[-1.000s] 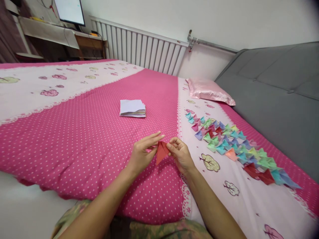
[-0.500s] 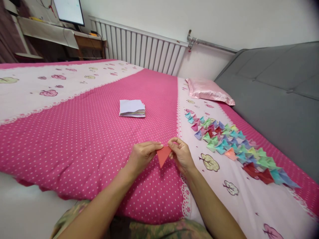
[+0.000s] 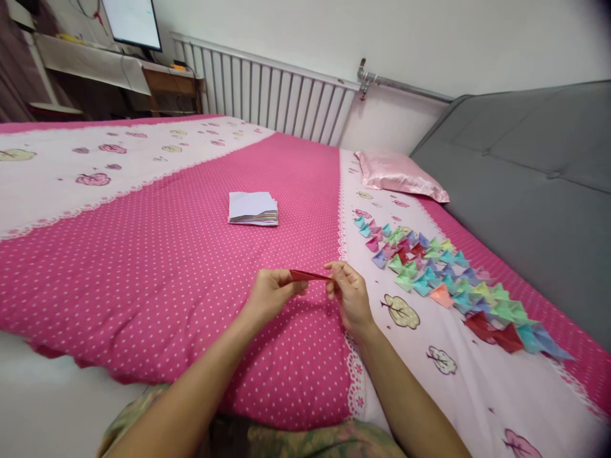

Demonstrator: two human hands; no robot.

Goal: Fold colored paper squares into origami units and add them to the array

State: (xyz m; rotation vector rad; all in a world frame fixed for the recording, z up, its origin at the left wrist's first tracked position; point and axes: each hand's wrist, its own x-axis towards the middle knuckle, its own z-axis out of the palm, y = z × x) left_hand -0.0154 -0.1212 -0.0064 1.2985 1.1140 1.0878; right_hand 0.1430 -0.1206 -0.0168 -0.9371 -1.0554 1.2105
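Note:
A folded red paper (image 3: 311, 276) is stretched between my two hands above the pink dotted bedspread, seen nearly edge-on as a thin strip. My left hand (image 3: 273, 294) pinches its left end between thumb and fingers. At the other end, my right hand (image 3: 351, 294) grips the tip with thumb and forefinger. Beyond the hands lies a stack of paper sheets (image 3: 252, 207), white on top with coloured edges below. On the right, several rows of small folded paper boats (image 3: 432, 280) in many colours stand on the white strip of the bedspread.
A pink satin pillow (image 3: 401, 175) lies by the grey headboard (image 3: 520, 152). Past the bed's far edge are a white radiator (image 3: 267, 89) and a desk (image 3: 95, 63) with a monitor (image 3: 133, 22). The bed's near edge runs along my lap.
The red paper showed its triangular face, point down; now it is turned nearly edge-on. My left hand has rolled over slightly and my hands are a little farther apart.

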